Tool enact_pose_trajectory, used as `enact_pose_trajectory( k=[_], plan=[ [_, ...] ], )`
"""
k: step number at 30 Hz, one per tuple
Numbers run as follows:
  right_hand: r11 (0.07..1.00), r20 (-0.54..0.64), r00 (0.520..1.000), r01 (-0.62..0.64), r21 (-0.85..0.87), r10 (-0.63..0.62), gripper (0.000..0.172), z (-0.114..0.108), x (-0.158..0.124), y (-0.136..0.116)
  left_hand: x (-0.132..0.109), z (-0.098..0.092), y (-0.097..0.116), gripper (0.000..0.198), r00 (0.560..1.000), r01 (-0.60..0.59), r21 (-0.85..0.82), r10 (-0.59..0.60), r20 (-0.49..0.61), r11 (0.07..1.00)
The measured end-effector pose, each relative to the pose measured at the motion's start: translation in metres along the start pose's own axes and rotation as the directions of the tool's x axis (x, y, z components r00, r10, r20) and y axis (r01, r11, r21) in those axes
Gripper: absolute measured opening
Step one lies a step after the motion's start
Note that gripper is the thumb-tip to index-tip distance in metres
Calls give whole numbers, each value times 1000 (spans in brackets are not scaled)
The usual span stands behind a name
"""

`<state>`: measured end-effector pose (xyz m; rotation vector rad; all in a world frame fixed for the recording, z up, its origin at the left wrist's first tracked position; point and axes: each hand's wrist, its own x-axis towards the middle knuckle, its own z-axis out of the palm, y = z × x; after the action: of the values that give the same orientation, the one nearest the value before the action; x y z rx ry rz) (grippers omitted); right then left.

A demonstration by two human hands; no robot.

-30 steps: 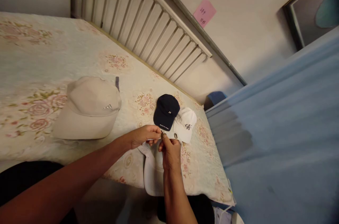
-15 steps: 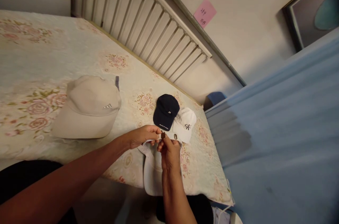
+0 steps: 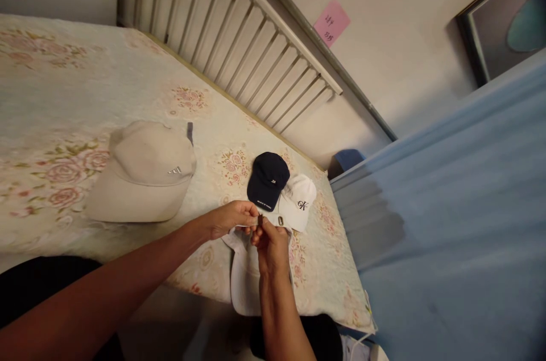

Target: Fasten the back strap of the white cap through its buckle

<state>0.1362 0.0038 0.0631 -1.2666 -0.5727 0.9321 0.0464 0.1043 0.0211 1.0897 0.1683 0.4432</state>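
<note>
My left hand point(image 3: 232, 218) and my right hand point(image 3: 268, 243) meet over a white cap point(image 3: 242, 278) that lies at the near edge of the bed with its brim hanging toward me. Both hands pinch the cap's back strap, where a small dark buckle shows between the fingertips. Just beyond my hands sit a navy cap point(image 3: 267, 180) and a white cap with a black logo point(image 3: 300, 200), touching each other. A larger beige cap point(image 3: 143, 173) rests further left on the bedspread.
The floral bedspread point(image 3: 63, 88) covers the bed. A slatted headboard point(image 3: 239, 37) runs along the wall, with a pink note point(image 3: 331, 22) stuck above it. A blue curtain point(image 3: 460, 224) hangs at the right. A framed picture point(image 3: 503, 20) is at the upper right.
My hands have shifted slightly at the strap; the dark buckle is now more hidden between my fingertips. The caps on the bed have not moved.
</note>
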Motion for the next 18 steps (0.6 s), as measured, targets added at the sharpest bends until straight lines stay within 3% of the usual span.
enact_pose_trajectory(
  k=[8,18],
  plan=[
    [995,18,998,-61,82,60,26,0,0,0,-1,5,2,18,1000,-7,-4,7,-29,1000],
    [987,136,988,-91,131,73,24,-6,0,5,-3,1,2,14,999,-5,-33,7,46,999]
  ],
)
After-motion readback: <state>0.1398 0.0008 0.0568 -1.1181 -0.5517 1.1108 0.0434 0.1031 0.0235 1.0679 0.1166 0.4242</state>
